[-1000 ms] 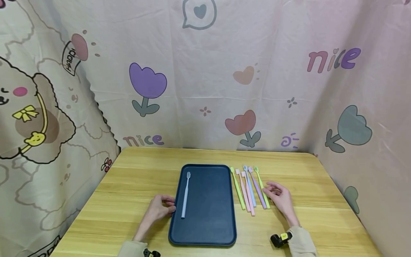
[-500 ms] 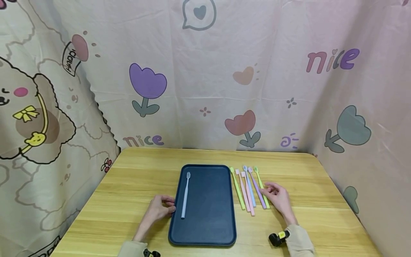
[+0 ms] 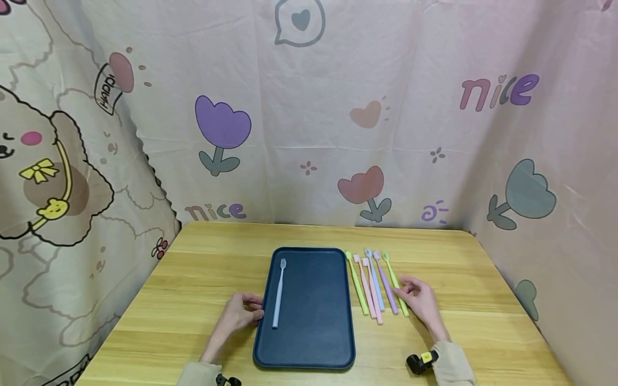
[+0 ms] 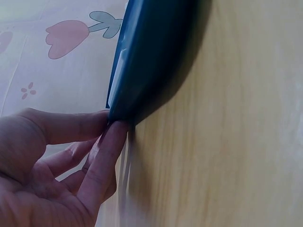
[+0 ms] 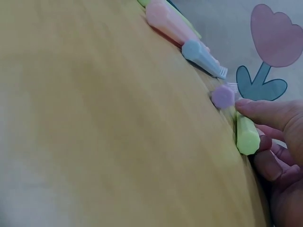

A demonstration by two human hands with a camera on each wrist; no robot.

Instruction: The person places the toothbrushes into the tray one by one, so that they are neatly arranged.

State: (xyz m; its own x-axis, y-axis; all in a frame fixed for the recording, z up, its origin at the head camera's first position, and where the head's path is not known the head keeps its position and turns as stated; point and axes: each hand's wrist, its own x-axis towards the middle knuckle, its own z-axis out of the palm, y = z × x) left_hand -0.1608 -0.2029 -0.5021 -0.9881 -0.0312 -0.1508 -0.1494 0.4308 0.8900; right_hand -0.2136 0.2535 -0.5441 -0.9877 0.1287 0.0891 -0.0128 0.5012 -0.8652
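My left hand point(image 3: 238, 312) holds the left rim of a dark blue tray point(image 3: 316, 316); in the left wrist view its thumb and fingers pinch the tray's edge. A light blue toothbrush point(image 3: 278, 300) lies lengthwise in the tray's left part. To the right of the tray, my right hand point(image 3: 421, 301) pinches the handle of the rightmost green toothbrush point(image 5: 247, 135), thumb on one side and fingers on the other. A purple toothbrush point(image 3: 388, 287) lies just left of it, with a small gap between. Part of the green handle is hidden by the fingertips.
Left of the purple one lie a blue toothbrush point(image 3: 377, 285), two pink toothbrushes point(image 3: 368, 295) and another green toothbrush point(image 3: 358, 287) beside the tray's right rim. All rest on a wooden table point(image 3: 193, 268). A printed curtain point(image 3: 309, 118) hangs behind.
My right hand shifted slightly left, then back right. The rightmost green toothbrush's lower end moved a little right and nearer, away from the purple one. The left hand and tray stay still.
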